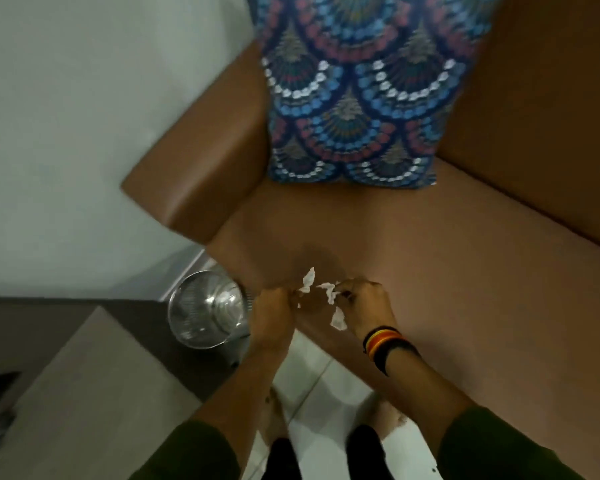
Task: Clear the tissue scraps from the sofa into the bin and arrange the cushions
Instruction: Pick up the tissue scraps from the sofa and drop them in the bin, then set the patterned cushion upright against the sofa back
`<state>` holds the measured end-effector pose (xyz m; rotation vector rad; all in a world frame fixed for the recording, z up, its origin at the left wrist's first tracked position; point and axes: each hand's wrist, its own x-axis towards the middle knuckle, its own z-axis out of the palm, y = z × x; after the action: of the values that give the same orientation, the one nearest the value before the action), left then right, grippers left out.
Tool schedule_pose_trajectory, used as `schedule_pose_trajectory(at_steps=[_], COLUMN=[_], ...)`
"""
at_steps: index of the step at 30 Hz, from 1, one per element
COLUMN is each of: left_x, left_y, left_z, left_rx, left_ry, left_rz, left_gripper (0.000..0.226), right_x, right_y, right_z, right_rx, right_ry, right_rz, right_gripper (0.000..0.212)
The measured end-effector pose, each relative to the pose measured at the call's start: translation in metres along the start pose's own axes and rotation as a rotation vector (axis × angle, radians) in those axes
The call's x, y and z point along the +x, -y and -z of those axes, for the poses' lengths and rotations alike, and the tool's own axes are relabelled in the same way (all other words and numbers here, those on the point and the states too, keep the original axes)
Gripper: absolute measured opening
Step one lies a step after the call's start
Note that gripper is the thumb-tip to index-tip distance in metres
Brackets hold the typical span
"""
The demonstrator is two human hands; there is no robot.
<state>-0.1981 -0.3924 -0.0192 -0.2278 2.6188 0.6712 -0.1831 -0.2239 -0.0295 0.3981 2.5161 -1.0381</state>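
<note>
- Sofa (pixel 430 271): brown, seat largely bare; the left armrest stands at the seat's left edge.
- Cushion (pixel 354 98): blue patterned, upright in the seat's back-left corner, leaning on the backrest beside the armrest. No other cushion is in view.
- Bin (pixel 207 310): shiny metal, on the floor just beyond the seat's front-left corner, mouth open; contents unclear.
- Left hand (pixel 272 308): at the seat's front edge, fingers curled closed on a tissue scrap that sticks out above the fist.
- Right hand (pixel 364 299): just beside the left, banded at the wrist, fingertips pinched on tissue scraps (pixel 328 296); one piece hangs below the hand, and whether it is held or loose cannot be told.
- Step in hand, as judged: gathering the scraps at the front edge; binning and cushion arranging are not yet done.
- Next move, as judged: secure the hanging piece, carry both handfuls left over the bin mouth, and release there so nothing drops on the floor.
</note>
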Motion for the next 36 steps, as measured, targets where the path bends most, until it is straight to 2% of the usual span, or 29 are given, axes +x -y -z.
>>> schedule_pose_trajectory(at_steps=[4, 9, 13, 15, 17, 21, 24, 28, 32, 36], left_x=[-0.002, 0.025, 0.049, 0.053, 0.05, 0.037, 0.033, 0.052, 0.095, 0.142], left_y=[0.106, 0.223, 0.277, 0.287, 0.288, 0.264, 0.222, 0.137, 0.042, -0.047], left_z=[0.028, 0.028, 0.009, 0.002, 0.001, 0.021, 0.053, 0.105, 0.129, 0.128], left_rx=[-0.179, -0.113, -0.158, -0.201, -0.201, -0.097, 0.004, -0.152, -0.161, -0.407], left_ry=[-0.078, -0.116, -0.024, 0.047, 0.096, 0.114, -0.026, -0.09, -0.12, -0.039], left_rz=[0.174, 0.337, 0.335, 0.292, 0.201, 0.037, -0.169, -0.346, -0.467, -0.345], left_gripper=[0.024, 0.024, 0.023, 0.034, 0.05, 0.065, 0.068, 0.065, 0.065, 0.075], right_x=[0.007, 0.033, 0.052, 0.055, 0.048, 0.017, 0.005, 0.015, 0.053, 0.107], right_y=[0.076, 0.124, 0.129, 0.122, 0.115, 0.111, 0.12, 0.128, 0.12, 0.1], right_z=[-0.094, -0.211, -0.274, -0.287, -0.285, -0.247, -0.194, -0.094, 0.012, 0.096], right_rx=[0.025, 0.057, 0.021, -0.011, -0.057, -0.173, -0.208, -0.116, 0.064, 0.317], right_ry=[0.097, 0.234, 0.326, 0.392, 0.361, 0.157, 0.001, -0.221, -0.434, -0.559], right_rz=[0.073, 0.025, -0.006, -0.025, 0.02, 0.294, 0.389, 0.27, 0.128, -0.029], right_gripper=[0.024, 0.027, 0.045, 0.054, 0.056, 0.051, 0.06, 0.068, 0.067, 0.077])
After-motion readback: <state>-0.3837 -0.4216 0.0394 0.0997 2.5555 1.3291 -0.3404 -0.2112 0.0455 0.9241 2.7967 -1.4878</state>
